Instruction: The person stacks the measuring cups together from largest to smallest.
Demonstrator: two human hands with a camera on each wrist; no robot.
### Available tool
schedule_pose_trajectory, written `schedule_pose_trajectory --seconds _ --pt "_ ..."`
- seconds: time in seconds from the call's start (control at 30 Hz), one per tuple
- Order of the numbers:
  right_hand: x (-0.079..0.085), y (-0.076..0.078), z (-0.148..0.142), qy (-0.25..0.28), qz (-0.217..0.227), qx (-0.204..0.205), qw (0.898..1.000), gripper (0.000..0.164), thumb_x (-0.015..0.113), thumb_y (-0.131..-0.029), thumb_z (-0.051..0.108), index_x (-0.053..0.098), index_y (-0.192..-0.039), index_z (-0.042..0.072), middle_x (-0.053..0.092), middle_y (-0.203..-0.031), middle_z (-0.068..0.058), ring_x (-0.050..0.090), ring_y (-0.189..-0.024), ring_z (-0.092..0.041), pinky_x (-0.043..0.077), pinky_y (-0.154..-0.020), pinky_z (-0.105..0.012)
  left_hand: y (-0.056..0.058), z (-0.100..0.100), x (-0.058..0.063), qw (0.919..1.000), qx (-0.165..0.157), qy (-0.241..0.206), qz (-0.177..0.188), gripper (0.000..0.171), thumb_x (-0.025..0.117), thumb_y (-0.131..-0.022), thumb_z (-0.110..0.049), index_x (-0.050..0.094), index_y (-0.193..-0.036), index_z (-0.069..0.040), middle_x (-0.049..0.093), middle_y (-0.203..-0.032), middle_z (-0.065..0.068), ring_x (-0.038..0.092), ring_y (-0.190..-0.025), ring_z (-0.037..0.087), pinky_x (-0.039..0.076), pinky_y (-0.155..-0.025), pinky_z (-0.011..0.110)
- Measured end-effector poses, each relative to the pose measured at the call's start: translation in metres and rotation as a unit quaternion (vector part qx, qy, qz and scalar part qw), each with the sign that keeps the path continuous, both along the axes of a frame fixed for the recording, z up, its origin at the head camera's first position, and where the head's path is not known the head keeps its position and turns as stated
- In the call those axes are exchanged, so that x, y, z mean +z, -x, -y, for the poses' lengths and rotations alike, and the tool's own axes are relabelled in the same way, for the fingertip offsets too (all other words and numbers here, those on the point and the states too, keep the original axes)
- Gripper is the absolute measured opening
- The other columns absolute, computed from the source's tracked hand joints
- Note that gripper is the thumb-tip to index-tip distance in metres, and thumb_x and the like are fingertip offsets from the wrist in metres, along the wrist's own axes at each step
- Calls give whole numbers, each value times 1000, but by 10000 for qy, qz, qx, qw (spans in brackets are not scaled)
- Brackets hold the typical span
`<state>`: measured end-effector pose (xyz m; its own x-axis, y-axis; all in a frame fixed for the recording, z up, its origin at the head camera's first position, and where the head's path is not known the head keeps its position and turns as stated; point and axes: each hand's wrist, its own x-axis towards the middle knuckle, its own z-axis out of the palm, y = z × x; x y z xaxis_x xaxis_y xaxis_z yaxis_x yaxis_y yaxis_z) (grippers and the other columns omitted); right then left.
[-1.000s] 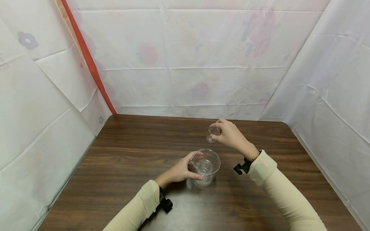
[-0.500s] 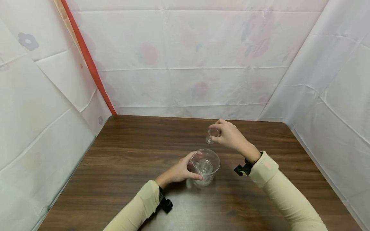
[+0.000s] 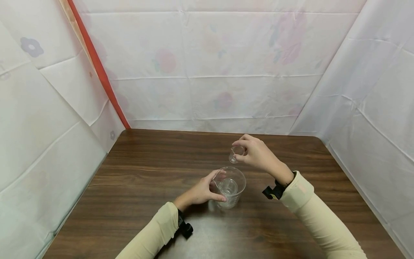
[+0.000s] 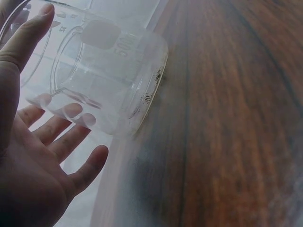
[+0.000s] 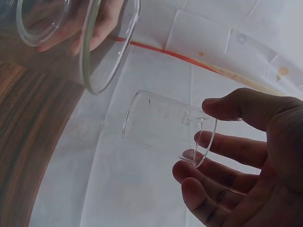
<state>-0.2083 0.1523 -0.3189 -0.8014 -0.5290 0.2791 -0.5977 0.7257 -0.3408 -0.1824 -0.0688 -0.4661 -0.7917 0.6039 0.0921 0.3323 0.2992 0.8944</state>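
A large clear glass beaker [image 3: 240, 177] stands on the table, and a smaller glass beaker [image 3: 228, 187] sits inside it. My left hand [image 3: 203, 190] grips the large beaker from its left side, with the thumb in front and the fingers round the back. Volume marks show on its wall in the left wrist view. Above the table, just beyond the large beaker's rim, my right hand [image 3: 257, 152] pinches a tiny glass beaker [image 5: 163, 123] near its rim between thumb and fingertips. The right wrist view shows the tiny beaker apart from the large one.
The brown wood-grain table [image 3: 145, 158] lies under everything. White patterned sheets [image 3: 200, 64] hang behind it and at both sides, with a red strip [image 3: 100, 68] at the back left corner. Dark wrist cameras [image 3: 185, 229] are strapped to both wrists.
My right hand has shifted slightly left and nearer to me with the tiny beaker, closer to the large beaker's rim. The left hand and large beaker stay in place.
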Motion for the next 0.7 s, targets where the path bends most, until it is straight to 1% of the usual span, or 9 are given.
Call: schedule_pose_trajectory --seconds 0.2,0.33,0.5,0.7 --pt "3 -3 2 -31 -2 131 9999 31 76 -83 15 71 -111 5 63 -100 -7 58 -75 -14 48 -65 -26 0 0 0 10000 -45 -9 14 87 82 -79 -31 34 -148 -9 49 -146 8 47 -135 22 45 -103 46" --pt "4 -7 2 -59 105 248 9996 31 76 -82 14 70 -111 5 63 -100 -7 62 -75 -15 50 -65 -26 0 0 0 10000 -16 41 25 85 82 -79 -32 35 -147 -13 50 -146 6 47 -135 21 45 -103 44" --pt "5 -11 2 -92 200 401 9990 28 75 -84 14 71 -110 8 62 -99 -6 63 -77 -18 51 -66 -25 0 0 0 10000 19 44 87 83 82 -79 -28 35 -147 -15 50 -145 5 47 -135 21 45 -103 44" --pt "10 -14 5 -175 181 568 9981 27 74 -84 14 71 -110 7 62 -98 -5 63 -75 -16 51 -65 -23 -1 -1 -1 9998 3 -10 190 84 81 -80 -20 32 -149 -12 46 -148 10 44 -138 26 42 -105 52"
